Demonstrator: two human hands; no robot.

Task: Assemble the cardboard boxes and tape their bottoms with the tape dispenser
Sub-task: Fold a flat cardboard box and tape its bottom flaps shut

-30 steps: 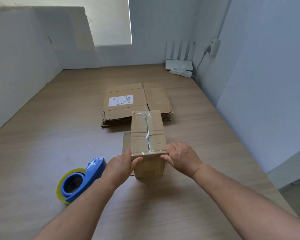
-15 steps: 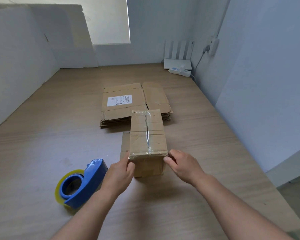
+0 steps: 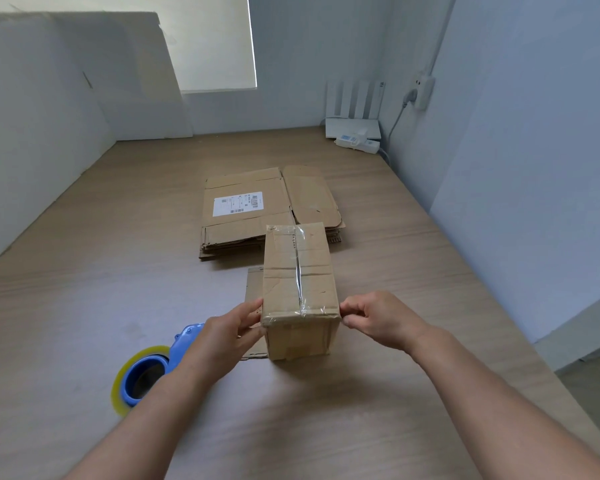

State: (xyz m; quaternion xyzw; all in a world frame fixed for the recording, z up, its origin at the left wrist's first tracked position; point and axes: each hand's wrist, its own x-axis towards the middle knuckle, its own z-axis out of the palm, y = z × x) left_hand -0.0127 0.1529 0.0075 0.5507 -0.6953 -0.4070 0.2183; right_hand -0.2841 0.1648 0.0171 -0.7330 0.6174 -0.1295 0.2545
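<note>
An assembled cardboard box (image 3: 284, 271) stands on the wooden table (image 3: 84, 289) with its taped bottom facing up. A clear tape strip (image 3: 299, 268) runs along the centre seam and folds over the near edge. My left hand (image 3: 222, 337) presses its straight fingers against the box's near left corner. At the near right corner, my right hand (image 3: 378, 320) pinches the edge with curled fingers. The blue tape dispenser (image 3: 142, 375) with its yellowish roll lies on the table left of the box, partly hidden behind my left forearm.
A stack of flattened cardboard boxes (image 3: 246, 209), the top one bearing a white label, lies just behind the box. A white router (image 3: 354, 128) and power strip (image 3: 359, 144) sit at the far right corner. Walls close in on both sides; the table's edge drops off at right.
Both hands slid from the box's near top edge outward to its near side corners. The box and the dispenser stayed where they were.
</note>
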